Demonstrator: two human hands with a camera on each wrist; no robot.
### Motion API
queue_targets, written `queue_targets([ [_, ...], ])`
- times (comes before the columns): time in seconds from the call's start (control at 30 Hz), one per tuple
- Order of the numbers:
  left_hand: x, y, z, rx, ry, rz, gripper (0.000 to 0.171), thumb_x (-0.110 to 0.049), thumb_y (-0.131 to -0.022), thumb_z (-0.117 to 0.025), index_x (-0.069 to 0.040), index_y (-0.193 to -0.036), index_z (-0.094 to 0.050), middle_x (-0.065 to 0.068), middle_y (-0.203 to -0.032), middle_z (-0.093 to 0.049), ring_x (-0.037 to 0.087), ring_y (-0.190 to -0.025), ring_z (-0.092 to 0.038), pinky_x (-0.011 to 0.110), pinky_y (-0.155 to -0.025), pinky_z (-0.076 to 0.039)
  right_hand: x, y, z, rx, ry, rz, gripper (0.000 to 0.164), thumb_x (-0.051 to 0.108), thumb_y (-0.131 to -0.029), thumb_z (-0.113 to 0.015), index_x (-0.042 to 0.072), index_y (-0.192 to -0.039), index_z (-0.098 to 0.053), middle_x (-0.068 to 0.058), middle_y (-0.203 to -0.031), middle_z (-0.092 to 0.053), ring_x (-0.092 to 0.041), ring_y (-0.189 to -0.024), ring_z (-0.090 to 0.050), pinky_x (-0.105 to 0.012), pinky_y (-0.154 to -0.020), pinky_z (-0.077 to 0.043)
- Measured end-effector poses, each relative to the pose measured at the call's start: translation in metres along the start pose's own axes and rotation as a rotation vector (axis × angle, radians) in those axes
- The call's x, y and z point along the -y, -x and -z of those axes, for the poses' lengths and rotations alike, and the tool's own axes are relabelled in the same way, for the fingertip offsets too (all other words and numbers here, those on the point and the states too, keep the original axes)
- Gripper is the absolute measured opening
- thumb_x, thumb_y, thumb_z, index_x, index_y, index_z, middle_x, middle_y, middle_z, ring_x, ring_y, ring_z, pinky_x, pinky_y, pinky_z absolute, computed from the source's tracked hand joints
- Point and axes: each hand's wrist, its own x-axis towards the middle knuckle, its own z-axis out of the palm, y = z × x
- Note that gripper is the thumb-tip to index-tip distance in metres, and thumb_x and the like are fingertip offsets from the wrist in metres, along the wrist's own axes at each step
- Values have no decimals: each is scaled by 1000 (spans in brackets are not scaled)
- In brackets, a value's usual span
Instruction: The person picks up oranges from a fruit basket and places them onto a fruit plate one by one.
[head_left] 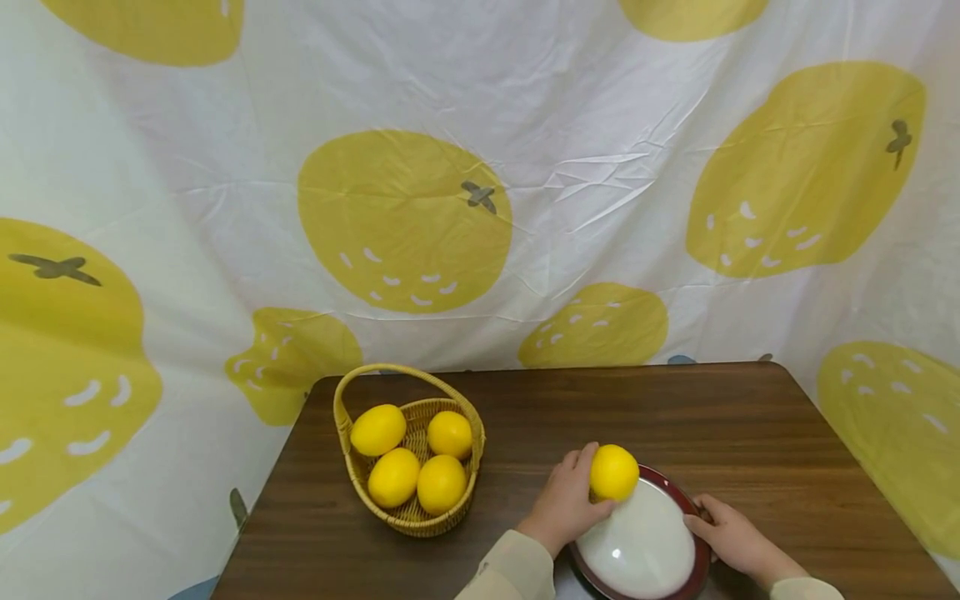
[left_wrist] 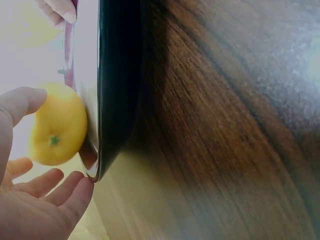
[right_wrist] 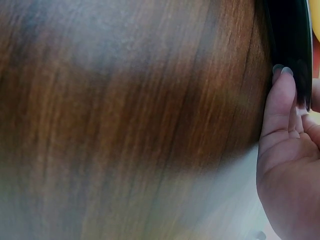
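Note:
My left hand (head_left: 564, 502) holds a yellow lemon (head_left: 614, 472) at the left far part of a plate (head_left: 694, 498) with a white middle and a dark red rim. In the left wrist view, the thumb lies on the lemon (left_wrist: 62, 127) and the other fingers are spread below it, one fingertip right at the rim. My right hand (head_left: 731, 533) grips the plate's right edge, thumb over the rim. Fingers of the right hand (right_wrist: 290, 165) reach under the plate's black underside (right_wrist: 290, 40) in the right wrist view.
A wicker basket (head_left: 424, 527) with a tall arched handle stands on the left of the dark wooden table (head_left: 540, 408), several lemons (head_left: 393, 477) inside. A white cloth (head_left: 585, 208) printed with yellow fruit hangs behind and beside the table.

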Motion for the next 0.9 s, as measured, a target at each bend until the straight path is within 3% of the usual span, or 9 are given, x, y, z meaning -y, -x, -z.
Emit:
queue_targets([
  [0.23,1,2,2,2,-12,-19,83,-36,-85,-80,-22,-155,-37,6,-148,-51,25,-130,-54,45,-111,-45,2,-2,-1,-4,2,-73,27,17,-104,-54,-5,-120,-55,-5,-86,-58,-19,-73,-56,-29,-61,-50],
  [0.9,0,8,11,-22,-19,-20,80,-36,-84,-81,-24,-152,-41,3,-145,-51,23,-127,-54,45,-110,-46,-1,-2,-2,-16,2,-26,27,15,-102,-56,-6,-119,-55,-6,-86,-57,-20,-72,-57,-30,-59,-51],
])
